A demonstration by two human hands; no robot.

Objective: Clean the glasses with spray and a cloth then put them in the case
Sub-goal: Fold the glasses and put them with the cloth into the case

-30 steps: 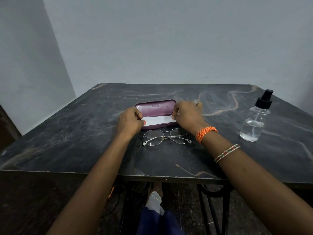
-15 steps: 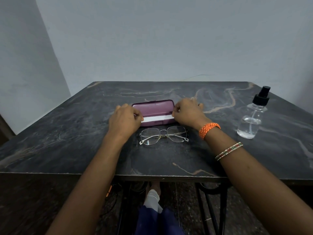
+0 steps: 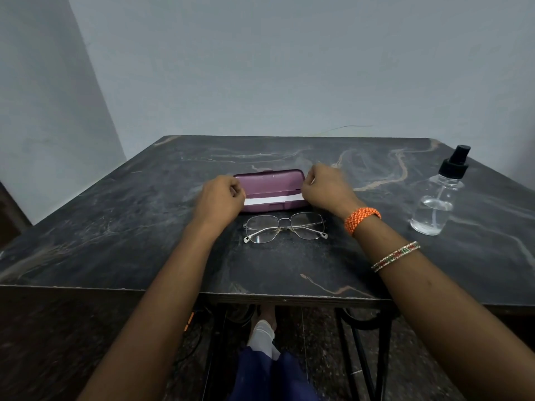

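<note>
Case lengthwise left-right, glasses parallel.

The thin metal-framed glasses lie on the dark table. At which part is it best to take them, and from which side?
Probably at the metal bridge of the thin metal-framed glasses, pinched from above. They lie folded and flat on the dark marbled table, in front of the purple case, so the bridge is exposed and keeps fingers off the lenses.

Table: dark marbled top, dull sheen, worn front edge. Glasses case: smooth purple plastic, satin. Glasses: thin silvery metal frame, clear lenses. Spray bottle: clear glossy body, black matt pump
</note>
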